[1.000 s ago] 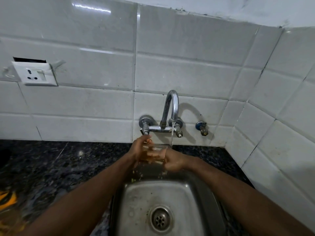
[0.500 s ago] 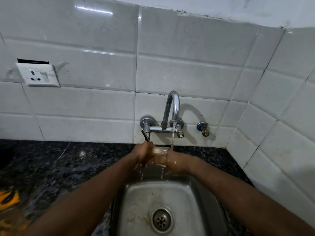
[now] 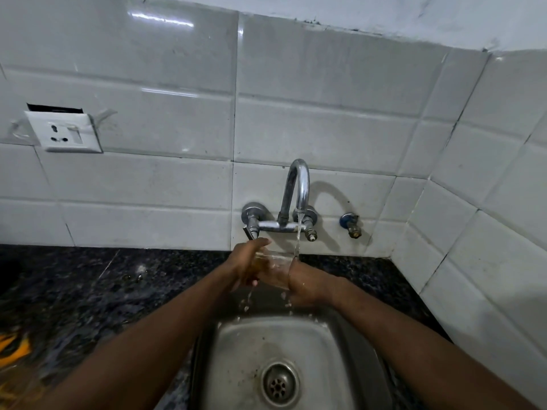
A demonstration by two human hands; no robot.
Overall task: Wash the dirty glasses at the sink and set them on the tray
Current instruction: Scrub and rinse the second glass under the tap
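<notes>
Over the sink [image 3: 236, 350], left hand [image 3: 244, 266] and right hand [image 3: 306, 287] clasp the glass [image 3: 275, 269].

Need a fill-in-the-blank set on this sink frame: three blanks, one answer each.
1. The left hand and right hand hold the glass under the tap, which is turned ___.
2. The stream lands at the edge of the glass nearest the ___ hand.
3. The socket is on the wall to the tap's ___.

Missing words: on; right; left.
</notes>
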